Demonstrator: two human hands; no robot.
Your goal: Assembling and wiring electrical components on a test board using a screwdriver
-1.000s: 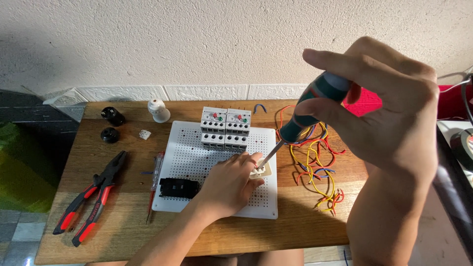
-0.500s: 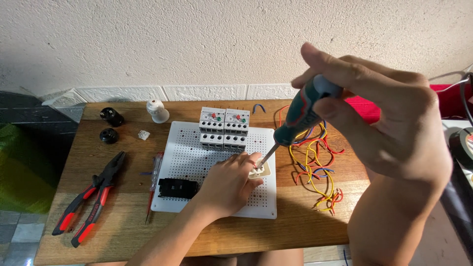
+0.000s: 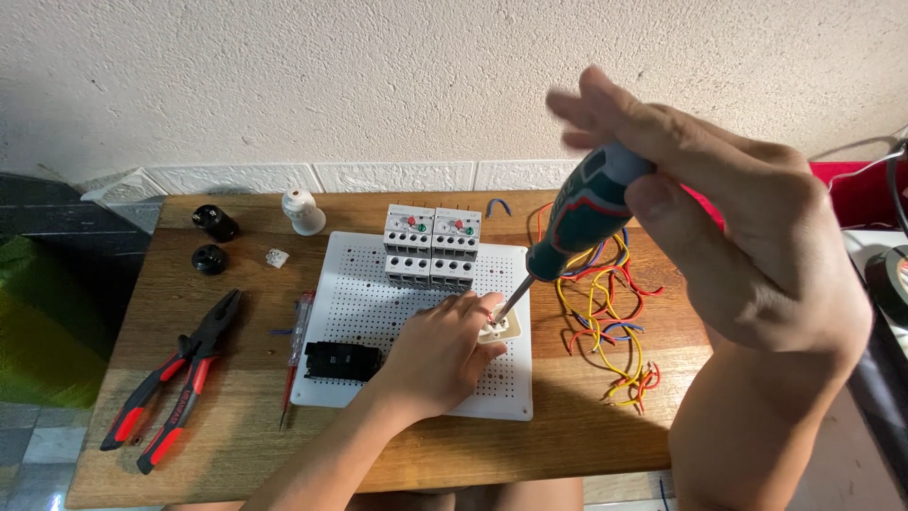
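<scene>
In the head view, the right hand (image 3: 747, 237) fills the upper right of the frame. Its fingers close around the dark blue-green handle of a screwdriver (image 3: 577, 213), near the top of the handle, and some fingertips are blurred. The screwdriver is tilted, and its thin metal shaft runs down to the left, with the tip on a small cream-coloured fitting (image 3: 501, 328) near the middle of the frame.

The left hand (image 3: 445, 355) lies in the lower middle, on a white perforated board (image 3: 364, 293). Its fingers press against the small fitting and hold it in place, so this hand is closed on the fitting from the left side.

The board rests on a brown wooden surface (image 3: 142, 284). At the top edge of the board stand two grey relay blocks (image 3: 432, 246), side by side and touching. In the lower left part of the board there is a black component (image 3: 340, 360).

Just left of the board lies a thin red tester pen (image 3: 295, 350), and further left are red and black pliers (image 3: 180, 378). In the upper left of the surface are two black round parts (image 3: 213, 237) and a white lamp holder (image 3: 303, 213). To the right of the board lies a loose bundle of red, yellow and blue wires (image 3: 605, 322).
</scene>
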